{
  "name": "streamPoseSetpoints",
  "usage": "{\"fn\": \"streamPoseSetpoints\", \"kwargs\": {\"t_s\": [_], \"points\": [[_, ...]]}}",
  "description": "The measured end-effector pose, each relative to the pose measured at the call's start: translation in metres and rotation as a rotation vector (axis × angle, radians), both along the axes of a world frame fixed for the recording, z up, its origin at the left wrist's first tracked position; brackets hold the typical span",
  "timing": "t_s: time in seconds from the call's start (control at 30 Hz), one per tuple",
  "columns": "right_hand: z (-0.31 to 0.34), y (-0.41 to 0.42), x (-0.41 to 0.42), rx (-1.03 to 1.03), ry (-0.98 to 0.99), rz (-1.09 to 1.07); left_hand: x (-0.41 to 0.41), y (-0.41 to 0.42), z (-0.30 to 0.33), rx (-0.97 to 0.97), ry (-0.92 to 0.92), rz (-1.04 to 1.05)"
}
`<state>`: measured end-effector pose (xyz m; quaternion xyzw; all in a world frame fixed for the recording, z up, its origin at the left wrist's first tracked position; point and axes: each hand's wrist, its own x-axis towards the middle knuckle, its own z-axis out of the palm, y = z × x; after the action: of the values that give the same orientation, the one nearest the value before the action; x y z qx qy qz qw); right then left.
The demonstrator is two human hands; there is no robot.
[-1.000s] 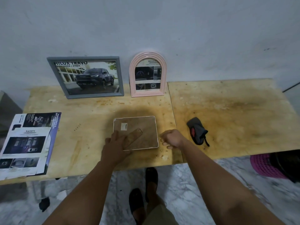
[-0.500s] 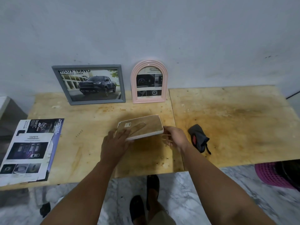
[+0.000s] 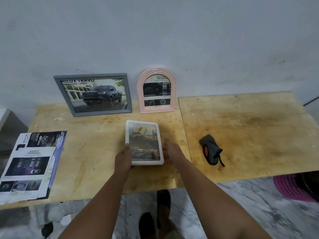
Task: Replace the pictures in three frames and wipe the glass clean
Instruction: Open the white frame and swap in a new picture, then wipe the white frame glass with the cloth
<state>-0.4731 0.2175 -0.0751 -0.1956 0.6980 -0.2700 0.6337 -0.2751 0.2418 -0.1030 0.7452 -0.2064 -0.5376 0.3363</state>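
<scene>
Both hands clamp the white frame [image 3: 144, 143]: left hand [image 3: 122, 159] at 9 o'clock, right hand [image 3: 172, 153] at 3. Light, rigid, glass probably fragile; edges grip best.

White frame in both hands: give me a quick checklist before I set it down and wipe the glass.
1. Grip: left hand and right hand hold the white frame by its sides: ok.
2. Glass side up, picture showing: ok.
3. Glass clean: cannot tell, blurred.
4. Cloth within reach, right of frame: ok.
5. Bare table beneath: ok.
6. Backing closed: cannot tell, hidden.
</scene>
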Motion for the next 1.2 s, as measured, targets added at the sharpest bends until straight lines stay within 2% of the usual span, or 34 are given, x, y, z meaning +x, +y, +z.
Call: {"fn": "streamPoseSetpoints", "kwargs": {"t_s": [0.1,0.13,0.23,0.33,0.47,0.53,0.67,0.73,0.93,1.03,1.13,1.2], "points": [[-0.010,0.009,-0.005,0.016,-0.002,-0.006,0.004,0.011,-0.016,0.109,0.065,0.029],[-0.013,0.011,-0.010,-0.012,0.054,0.026,0.006,0.013,-0.019,0.121,0.038,0.008],[-0.015,0.012,-0.034,-0.240,0.355,0.151,0.013,0.015,-0.028,0.071,-0.203,-0.184],[-0.001,0.012,-0.067,-0.386,0.553,0.106,0.016,0.014,-0.028,0.031,-0.390,-0.327],[-0.008,0.002,-0.123,-0.368,0.951,-0.041,0.022,0.011,-0.029,0.049,-0.548,-0.405],[-0.010,-0.004,-0.144,-0.215,1.079,-0.038,0.025,0.012,-0.027,0.057,-0.608,-0.425],[-0.033,-0.013,-0.181,0.165,0.945,0.073,0.032,0.011,-0.026,0.059,-0.676,-0.473],[-0.043,-0.014,-0.186,0.207,0.870,0.129,0.035,0.011,-0.028,0.046,-0.708,-0.509],[-0.028,-0.016,-0.160,0.089,0.637,0.165,0.041,0.017,-0.029,0.018,-0.706,-0.582],[-0.022,-0.012,-0.147,-0.120,0.497,0.047,0.043,0.021,-0.027,-0.009,-0.686,-0.600],[-0.014,-0.007,-0.134,-0.361,0.544,0.012,0.048,0.023,-0.025,-0.004,-0.670,-0.614],[-0.010,-0.005,-0.124,-0.440,0.516,-0.031,0.051,0.023,-0.022,0.002,-0.661,-0.606]]}}
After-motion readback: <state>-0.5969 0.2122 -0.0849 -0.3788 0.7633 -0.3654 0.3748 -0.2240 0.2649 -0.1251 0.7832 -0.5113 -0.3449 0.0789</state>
